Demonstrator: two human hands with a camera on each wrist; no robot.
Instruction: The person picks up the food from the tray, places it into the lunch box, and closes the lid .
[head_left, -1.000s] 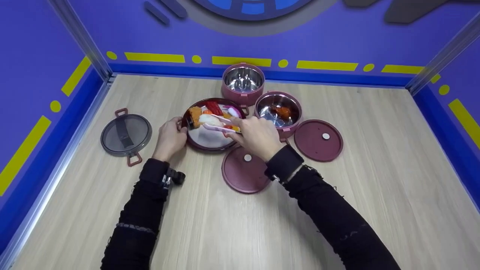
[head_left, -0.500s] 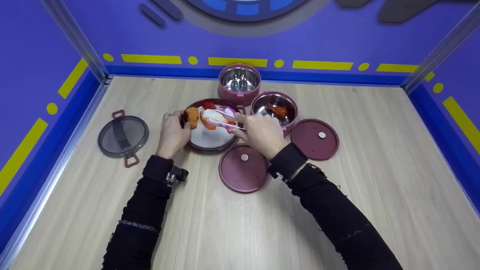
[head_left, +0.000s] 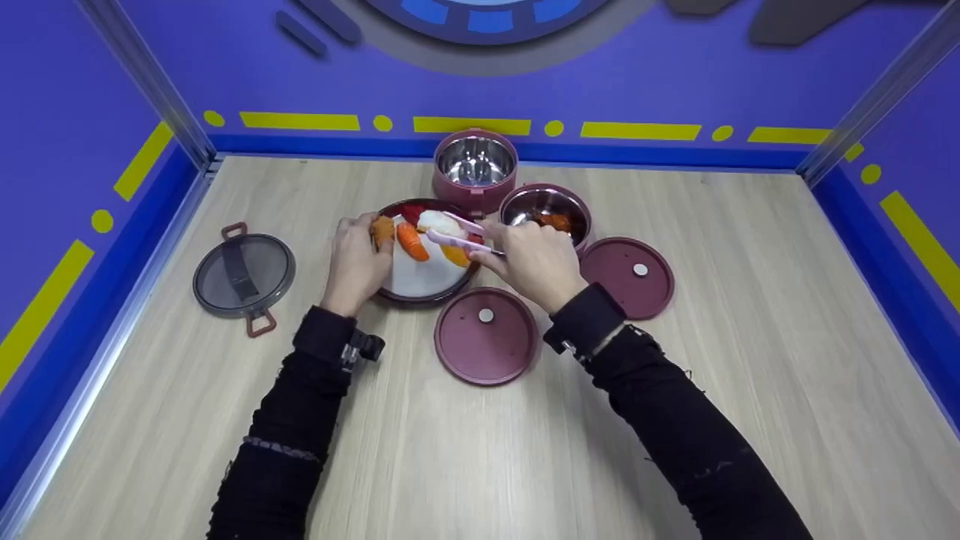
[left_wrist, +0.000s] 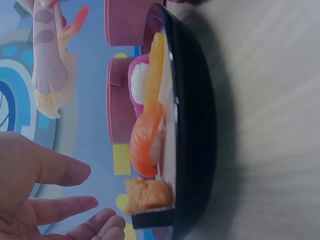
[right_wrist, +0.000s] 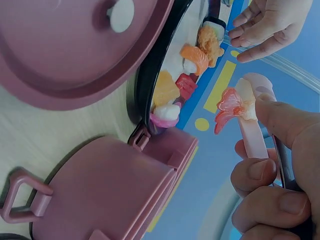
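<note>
My right hand (head_left: pixel 541 264) holds pink tongs (left_wrist: pixel 46 55) with paw-shaped tips. They pinch a shrimp sushi piece (right_wrist: pixel 244 97), pale with a red tail, raised above the round dark-rimmed plate (head_left: pixel 420 283). My left hand (head_left: pixel 354 262) hovers by the plate's left side, fingers spread and apart from the food in the left wrist view. On the plate lie an orange salmon sushi (left_wrist: pixel 145 142), a brown-topped piece with a black wrap (left_wrist: pixel 147 195), a yellow-topped piece (right_wrist: pixel 165 89), a red piece (right_wrist: pixel 186 86) and a white piece in a pink cup (right_wrist: pixel 166 114).
Behind the plate stands a pink steel-lined bowl (head_left: pixel 475 191); a second bowl (head_left: pixel 544 189), holding a reddish-brown food piece (head_left: pixel 553 222), is at its right. Two maroon lids (head_left: pixel 486 349) lie in front and right. A grey handled lid (head_left: pixel 244 275) lies left.
My right hand has lifted the shrimp sushi with the tongs and drawn it slightly right, uncovering the salmon sushi. My left hand has come off the plate's rim and shifted right over its edge.
</note>
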